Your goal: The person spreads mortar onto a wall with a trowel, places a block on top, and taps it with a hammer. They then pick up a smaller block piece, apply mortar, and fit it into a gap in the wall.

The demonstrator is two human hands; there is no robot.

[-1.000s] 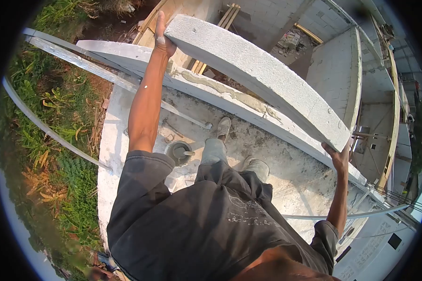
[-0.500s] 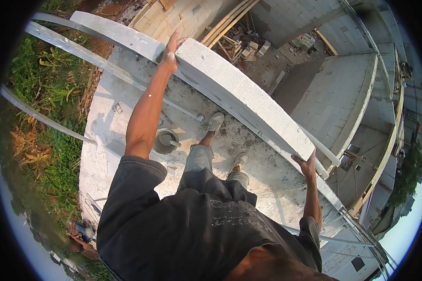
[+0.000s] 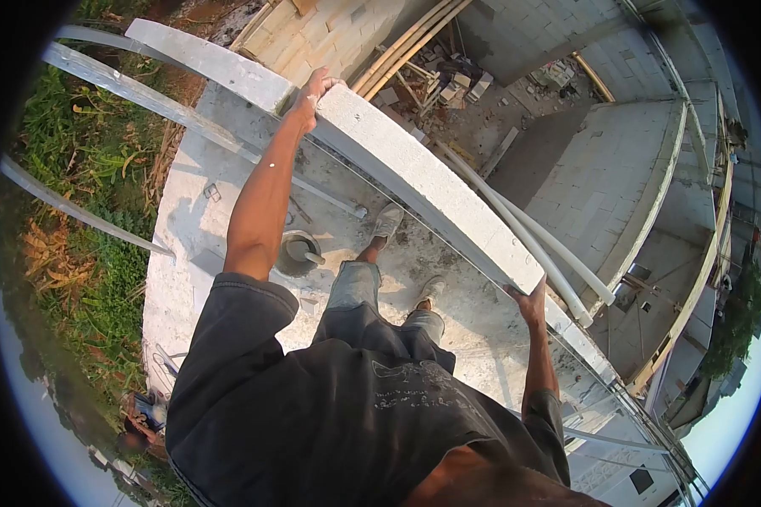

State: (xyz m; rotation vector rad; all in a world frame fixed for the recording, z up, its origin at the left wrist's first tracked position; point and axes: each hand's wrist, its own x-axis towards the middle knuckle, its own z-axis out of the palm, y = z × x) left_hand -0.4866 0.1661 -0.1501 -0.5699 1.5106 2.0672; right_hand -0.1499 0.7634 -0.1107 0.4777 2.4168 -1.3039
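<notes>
A long white lightweight concrete block (image 3: pixel 431 177) lies across the top of the low wall in front of me. My left hand (image 3: pixel 310 100) is wrapped around its left end, with some pale residue on the skin. At the opposite end, my right hand (image 3: pixel 531 304) grips the corner, fingers partly hidden behind it. Just left of my left hand stands another white block (image 3: pixel 211 63), with a narrow space between the two. Two white pipes (image 3: pixel 558 270) slant beyond the held block near my right hand.
By my feet on the concrete slab (image 3: pixel 482 338) is a bucket (image 3: pixel 297 253) of grey mix with a tool handle. Metal poles (image 3: pixel 144 93) cross on the left, above greenery. Beyond the wall is a drop to a rubble-strewn floor (image 3: pixel 457 84) with bamboo poles (image 3: pixel 410 46).
The held block has shifted left and a little towards me, both hands moving with it. More of the white pipes shows behind it now.
</notes>
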